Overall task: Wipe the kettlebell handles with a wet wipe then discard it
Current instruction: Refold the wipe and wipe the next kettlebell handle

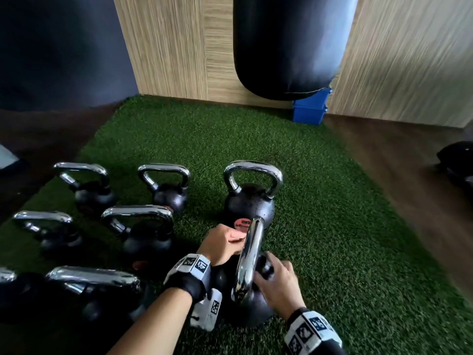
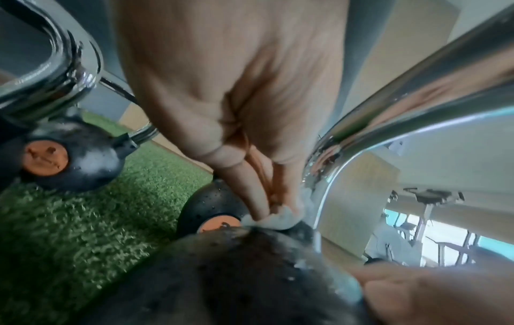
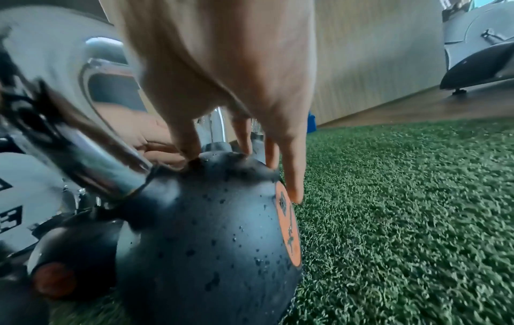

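Step in hand: you are wiping the chrome handle (image 1: 249,254) of the nearest kettlebell (image 1: 252,307), down where its far leg meets the black ball.
Left hand (image 1: 222,245): your grip is pinched on the wet wipe (image 2: 278,217); the left wrist view shows the white wad under your fingertips (image 2: 257,198), pressed into the joint of handle and ball.
Right hand (image 1: 279,283): fingers spread and fairly straight, tips resting on top of the ball beside the handle; it grasps nothing and only steadies the weight.
How to do it well: wrap the wipe round the bar rather than dabbing one face, then draw it up the leg, over the arch and down the near leg. Keep your right hand bearing down so the bell does not rock on the turf (image 1: 320,226).
Look of the thing: mirror-bright handle, speckled black ball, orange disc (image 3: 289,228) on its side.
Place: it stands on the turf, nearest you, just right of the other kettlebells (image 1: 143,231).
Progress: I judge several handles may remain; the wipe is not yet discarded.
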Available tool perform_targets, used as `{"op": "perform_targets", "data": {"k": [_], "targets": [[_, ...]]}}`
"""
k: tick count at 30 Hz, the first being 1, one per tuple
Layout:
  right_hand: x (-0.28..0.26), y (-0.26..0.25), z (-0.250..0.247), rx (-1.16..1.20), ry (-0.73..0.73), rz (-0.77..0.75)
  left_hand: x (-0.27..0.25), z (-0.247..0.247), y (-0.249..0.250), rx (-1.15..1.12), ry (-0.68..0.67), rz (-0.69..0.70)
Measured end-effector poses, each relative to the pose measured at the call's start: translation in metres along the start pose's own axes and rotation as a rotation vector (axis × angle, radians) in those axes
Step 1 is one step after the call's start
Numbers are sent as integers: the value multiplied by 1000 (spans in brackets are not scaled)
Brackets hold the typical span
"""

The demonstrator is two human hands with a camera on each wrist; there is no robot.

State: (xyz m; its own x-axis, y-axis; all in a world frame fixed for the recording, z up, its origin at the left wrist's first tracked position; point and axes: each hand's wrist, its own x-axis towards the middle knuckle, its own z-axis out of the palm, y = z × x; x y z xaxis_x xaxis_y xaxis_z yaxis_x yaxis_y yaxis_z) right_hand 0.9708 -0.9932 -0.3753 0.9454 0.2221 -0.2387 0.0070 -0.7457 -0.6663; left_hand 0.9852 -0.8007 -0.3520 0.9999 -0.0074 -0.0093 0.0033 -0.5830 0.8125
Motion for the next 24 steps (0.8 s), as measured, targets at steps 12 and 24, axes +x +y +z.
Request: {"op": "perform_targets", "data": {"k": [12, 24], "targets": [[7, 4, 3, 54, -157, 28, 14, -3, 24, -12, 210, -20], [5, 5, -3, 62, -147, 34, 4, -34, 32, -203, 140, 15]]}}
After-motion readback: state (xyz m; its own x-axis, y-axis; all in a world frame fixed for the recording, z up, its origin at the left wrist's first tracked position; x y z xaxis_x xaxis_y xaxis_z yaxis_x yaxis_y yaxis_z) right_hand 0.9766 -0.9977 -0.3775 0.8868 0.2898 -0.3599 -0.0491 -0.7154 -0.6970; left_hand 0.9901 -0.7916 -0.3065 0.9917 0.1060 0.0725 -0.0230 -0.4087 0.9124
